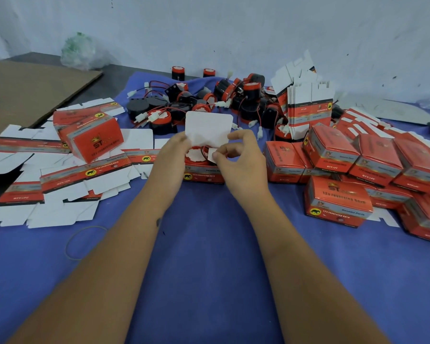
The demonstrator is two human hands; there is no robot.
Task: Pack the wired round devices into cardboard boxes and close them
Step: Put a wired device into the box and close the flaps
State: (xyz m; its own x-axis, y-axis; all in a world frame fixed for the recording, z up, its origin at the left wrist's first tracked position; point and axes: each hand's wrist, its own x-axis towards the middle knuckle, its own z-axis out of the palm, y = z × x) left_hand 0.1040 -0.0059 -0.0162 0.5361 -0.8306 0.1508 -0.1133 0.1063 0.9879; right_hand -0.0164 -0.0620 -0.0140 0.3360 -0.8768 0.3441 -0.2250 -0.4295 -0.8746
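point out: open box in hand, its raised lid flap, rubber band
open box [204,175], head view, red front wall.
raised lid flap [207,126], head view, white inner face.
rubber band [71,240], head view, left arc.

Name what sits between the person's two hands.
In the head view, the open box, a round device inside, lid flap raised, sits between left hand and right hand.

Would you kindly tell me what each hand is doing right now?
Left hand: holds the left side of the open box, by its raised lid.
Right hand: pinches the small side flap of that box.
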